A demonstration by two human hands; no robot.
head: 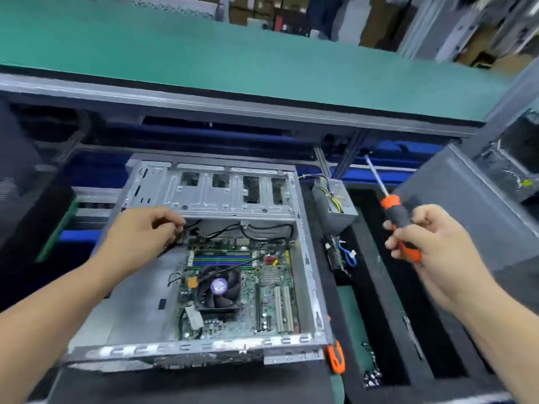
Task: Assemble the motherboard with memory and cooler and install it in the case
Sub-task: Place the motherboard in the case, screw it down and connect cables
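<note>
Both hands are over the work: the left hand reaches into the far left part of the open case, its fingers curled and pinching a thin black cable near the top edge of the motherboard. To the right of the case, raised above the trays, the right hand grips the orange and black handle of a screwdriver, whose shaft points up and away from the person.

Inside the case the motherboard lies flat, on the right half of the floor. The round black cooler sits on it left of centre, and the memory slots run across just beyond the cooler; I cannot tell whether sticks are seated in them. The case's metal drive cage spans its far end.

Black foam with cut-out pockets covers the surface under and right of the case. A power supply with yellow and black wires lies in it just beyond the case's far right corner, a second orange tool rests at the near right corner, and small screws lie in a pocket beside it. A grey panel leans at far right.

Above runs a green shelf on a metal frame, with blurred stacked boxes behind it.
</note>
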